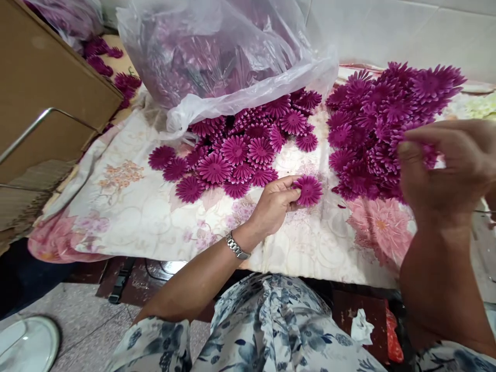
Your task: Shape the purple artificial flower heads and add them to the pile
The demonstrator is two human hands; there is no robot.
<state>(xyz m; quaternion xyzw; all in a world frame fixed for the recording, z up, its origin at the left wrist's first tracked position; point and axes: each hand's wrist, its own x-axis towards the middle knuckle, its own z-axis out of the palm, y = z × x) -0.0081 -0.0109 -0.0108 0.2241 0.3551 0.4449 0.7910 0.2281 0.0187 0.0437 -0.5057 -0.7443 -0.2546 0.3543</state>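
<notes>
Between the thumb and fingers of my left hand (277,201) is a purple artificial flower head (310,191), its petals spread and facing up. My right hand (449,165) is raised in front of the right pile of purple flower heads (372,129), slightly blurred. Its thumb and fingers curl together, and whatever they may hold cannot be told from the purple behind. Left of centre, a looser pile of flower heads (236,155) spills from under a clear plastic bag (217,57) full of more of them.
A floral cloth (127,217) covers the table. At the left stands a cardboard box (50,67) with a metal rod (42,116) before it. More purple blooms (127,82) lie behind the box. Pale yellow-green pieces (482,106) sit at the far right. A tiled wall is behind.
</notes>
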